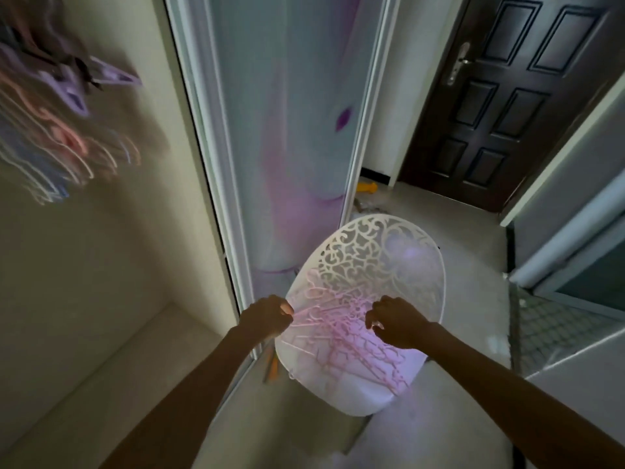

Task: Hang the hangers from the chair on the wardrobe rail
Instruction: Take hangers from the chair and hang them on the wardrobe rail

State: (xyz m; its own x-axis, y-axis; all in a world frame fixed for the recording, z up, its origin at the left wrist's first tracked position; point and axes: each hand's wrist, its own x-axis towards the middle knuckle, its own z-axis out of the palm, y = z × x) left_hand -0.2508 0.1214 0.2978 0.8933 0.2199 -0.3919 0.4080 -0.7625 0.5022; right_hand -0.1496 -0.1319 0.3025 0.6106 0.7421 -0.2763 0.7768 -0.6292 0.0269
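Pickup step, we judge: pink hangers [341, 333] lie heaped on the white chair [422, 265] at lower centre. Our left hand [270, 314] pinches one; our right hand [394, 321] hovers, fingers loosely curled. Next, lifting toward hung hangers [57, 130], upper left.

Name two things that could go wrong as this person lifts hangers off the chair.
1. The thin pink plastic hangers lie tangled on the white lattice-backed chair; pulling one with the left hand may drag others onto the floor.
2. The right hand hovers with curled fingers; hooks could snag them.
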